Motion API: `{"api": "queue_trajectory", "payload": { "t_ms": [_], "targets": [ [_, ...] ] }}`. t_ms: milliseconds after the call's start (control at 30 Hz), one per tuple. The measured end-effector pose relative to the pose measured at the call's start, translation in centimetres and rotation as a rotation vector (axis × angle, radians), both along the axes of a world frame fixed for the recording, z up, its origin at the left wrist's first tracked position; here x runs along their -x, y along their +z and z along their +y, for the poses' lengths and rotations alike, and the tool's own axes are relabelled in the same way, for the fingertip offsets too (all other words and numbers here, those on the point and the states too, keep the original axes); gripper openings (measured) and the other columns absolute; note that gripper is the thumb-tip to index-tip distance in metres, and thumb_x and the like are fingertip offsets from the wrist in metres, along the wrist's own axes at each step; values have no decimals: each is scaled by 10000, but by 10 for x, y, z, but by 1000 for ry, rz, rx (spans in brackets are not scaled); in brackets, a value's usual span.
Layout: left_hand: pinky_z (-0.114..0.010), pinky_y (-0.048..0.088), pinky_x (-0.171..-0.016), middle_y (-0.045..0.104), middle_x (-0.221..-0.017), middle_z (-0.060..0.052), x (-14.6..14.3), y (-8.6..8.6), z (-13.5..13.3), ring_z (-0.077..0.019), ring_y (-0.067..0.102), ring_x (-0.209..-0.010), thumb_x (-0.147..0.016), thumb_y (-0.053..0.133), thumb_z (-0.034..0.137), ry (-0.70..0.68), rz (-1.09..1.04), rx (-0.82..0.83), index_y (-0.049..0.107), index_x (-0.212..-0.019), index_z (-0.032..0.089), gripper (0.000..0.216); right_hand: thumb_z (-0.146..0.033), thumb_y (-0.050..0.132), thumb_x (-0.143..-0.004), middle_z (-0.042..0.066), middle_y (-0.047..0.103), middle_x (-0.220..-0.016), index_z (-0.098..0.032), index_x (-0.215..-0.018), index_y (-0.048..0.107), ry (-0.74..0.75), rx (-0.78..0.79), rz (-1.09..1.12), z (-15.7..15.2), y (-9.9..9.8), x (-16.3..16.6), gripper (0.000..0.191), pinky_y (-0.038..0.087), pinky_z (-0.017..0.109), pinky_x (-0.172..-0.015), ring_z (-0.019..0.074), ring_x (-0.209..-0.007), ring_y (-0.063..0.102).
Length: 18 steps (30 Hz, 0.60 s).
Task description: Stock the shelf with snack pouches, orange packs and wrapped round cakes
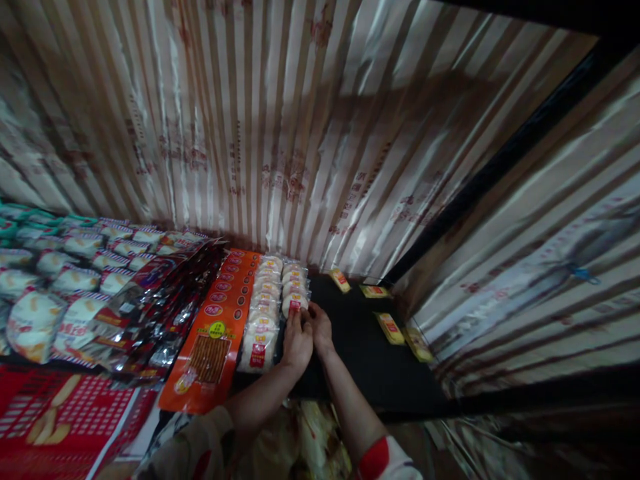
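My left hand [299, 343] is at the front of a short row of clear packets of white round cakes [295, 288]. Its fingers are closed on the lower edge of the front packet, just under a red label. My right hand [320, 327] presses close beside it, fingers curled at the packet's right edge. Part of the packet is hidden behind both hands. Left of this row runs a longer overlapping row of the same white cakes [263, 320]. Both rows lie on a black shelf [350, 353].
An orange snack packet [210, 340] and a pile of dark shiny packets [170, 313] lie left. Further left are many white packets [83, 243] and a red printed sheet [65, 427]. Small yellow packets [390, 328] lie right, near a black post [480, 180]. Striped plastic sheeting [280, 133] hangs behind.
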<state>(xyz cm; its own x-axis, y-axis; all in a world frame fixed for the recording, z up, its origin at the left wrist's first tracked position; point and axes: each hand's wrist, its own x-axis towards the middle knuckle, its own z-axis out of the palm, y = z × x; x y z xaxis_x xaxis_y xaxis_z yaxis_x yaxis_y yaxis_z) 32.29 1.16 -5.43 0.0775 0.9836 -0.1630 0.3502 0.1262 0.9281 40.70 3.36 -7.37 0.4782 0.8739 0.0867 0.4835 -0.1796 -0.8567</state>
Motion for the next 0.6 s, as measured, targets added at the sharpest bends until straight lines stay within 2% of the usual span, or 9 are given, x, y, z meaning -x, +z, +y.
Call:
{"api": "queue_trajectory", "payload": {
  "t_ms": [133, 333, 467, 600],
  "targets": [
    [-358, 273, -1106, 406, -1406, -153, 0, -4, 6, -230, 379, -1300, -808, 448, 178, -2, 13, -12, 500, -1245, 93, 448, -351, 567, -712, 29, 676, -781, -236, -883, 692, -32, 19, -59, 4, -4, -1, 241, 466, 280, -653, 186, -724, 623],
    [-374, 257, -1111, 410, -1410, -123, -3, -12, 5, -213, 362, -1312, -810, 423, 162, 0, 47, -10, 530, -1212, 127, 417, -349, 569, -725, 61, 670, -833, -241, -934, 687, -73, 48, -106, 5, -9, -2, 263, 453, 282, -656, 193, -746, 620],
    [-385, 268, -1104, 402, -1409, -151, -5, -9, 3, -231, 381, -1300, -808, 409, 147, -5, 64, -27, 555, -1174, 98, 398, -369, 551, -732, 67, 676, -858, -208, -989, 661, -74, 57, -92, 5, -9, -2, 323, 475, 294, -676, 196, -755, 632],
    [-377, 280, -1098, 450, -1381, -127, -3, -3, -2, -219, 376, -1303, -812, 402, 153, -2, 71, -52, 551, -1177, 125, 395, -417, 496, -763, 99, 674, -967, -159, -1079, 615, -70, 32, -68, -8, -7, 0, 425, 491, 319, -753, 205, -839, 634]
  ]
}}
